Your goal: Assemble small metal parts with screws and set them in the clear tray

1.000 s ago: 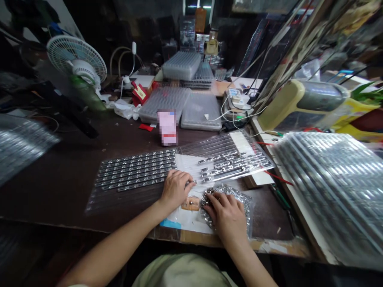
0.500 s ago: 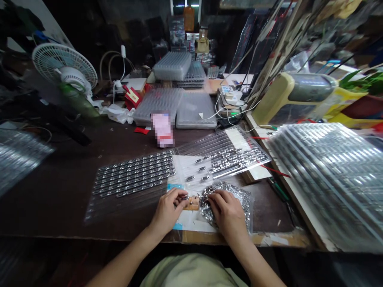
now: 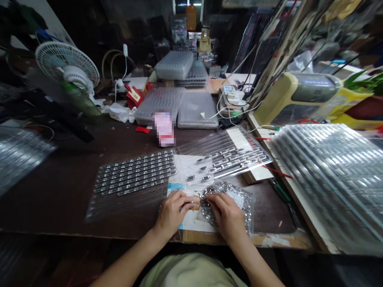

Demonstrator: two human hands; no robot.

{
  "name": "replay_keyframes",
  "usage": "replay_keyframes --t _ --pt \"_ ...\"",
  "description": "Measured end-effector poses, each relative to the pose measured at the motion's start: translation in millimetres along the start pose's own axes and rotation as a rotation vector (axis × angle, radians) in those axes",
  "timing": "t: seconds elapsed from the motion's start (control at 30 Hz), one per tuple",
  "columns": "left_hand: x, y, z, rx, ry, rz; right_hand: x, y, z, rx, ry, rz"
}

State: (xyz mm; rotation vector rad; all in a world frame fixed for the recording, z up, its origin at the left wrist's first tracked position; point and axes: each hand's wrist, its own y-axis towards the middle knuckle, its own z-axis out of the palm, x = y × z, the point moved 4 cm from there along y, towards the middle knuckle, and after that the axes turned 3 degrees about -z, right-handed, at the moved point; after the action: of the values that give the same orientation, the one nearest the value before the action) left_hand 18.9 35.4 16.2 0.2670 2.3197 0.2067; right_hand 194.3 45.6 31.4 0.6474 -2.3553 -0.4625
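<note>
Block (image 3: pixel 196 202) now partly covered: left hand (image 3: pixel 172 210) has moved over it, fingers curled, cannot tell whether gripping. Right hand (image 3: pixel 229 213) stays at bag of metal parts (image 3: pixel 247 207), fingers bunched, grip unclear. Work seems centred on block, between hands.

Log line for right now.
left hand: at small orange-brown block, grip unclear | right hand: on clear plastic bag of small silver parts | forward-left: clear ribbed plastic tray

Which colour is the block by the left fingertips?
The block is orange-brown, shown in the head view.
</note>
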Motion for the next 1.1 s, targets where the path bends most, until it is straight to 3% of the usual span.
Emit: replay_keyframes --t 0.2,0.4,0.7,0.9,1.1 --pt "-0.6 -0.3 -1.1 -0.018 -0.008 0.005 3.6 4.1 13.2 0.054 -0.009 0.068" --pt "11.0 -1.4 -15.4 -0.237 -0.186 -0.125 23.0 11.3 32.0 0.108 -0.038 0.037" --pt "12.3 -1.0 -17.3 -0.226 -0.24 -0.134 13.3 16.7 31.9 0.156 -0.221 0.009" --pt "14.1 -0.7 -14.7 -0.192 -0.255 -0.14 14.7 24.7 40.4 0.265 -0.396 -0.058" --pt "15.5 4.6 -17.5 -0.169 -0.281 -0.226 15.6 24.9 36.6 0.192 -0.389 -0.048"
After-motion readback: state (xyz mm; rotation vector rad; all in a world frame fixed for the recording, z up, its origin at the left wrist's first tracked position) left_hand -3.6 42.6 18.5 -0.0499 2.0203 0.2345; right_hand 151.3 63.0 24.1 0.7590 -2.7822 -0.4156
